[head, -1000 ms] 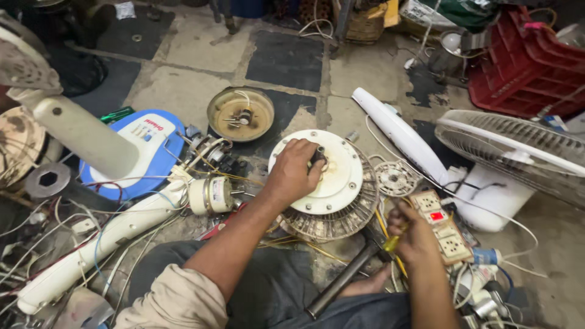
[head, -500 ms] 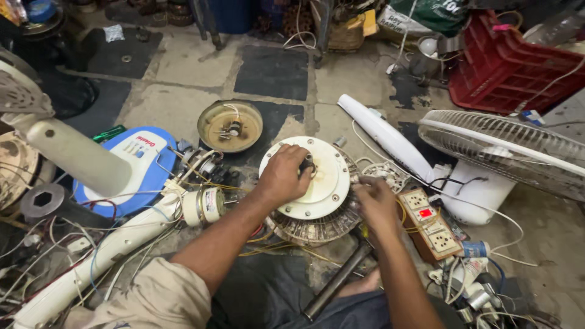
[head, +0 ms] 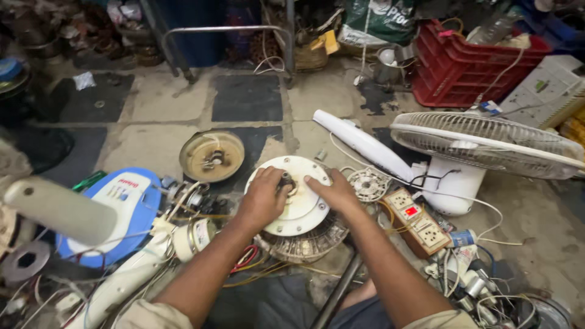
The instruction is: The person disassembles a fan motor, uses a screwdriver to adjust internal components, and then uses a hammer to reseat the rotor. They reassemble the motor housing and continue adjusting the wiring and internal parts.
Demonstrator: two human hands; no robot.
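The left hand and right hand press open-palmed on the round white metal fan motor cover, fingers at its hub, grasping nothing.

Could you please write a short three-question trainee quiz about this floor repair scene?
1. True or false: both hands rest on the round white metal motor cover.
2. Which lies nearest the right hand? A) red plastic crate B) small white round slotted disc C) blue and white fan base
3. Fill in: the left hand has its fingers at the cover's ____.

Key: 1 true; 2 B; 3 centre.
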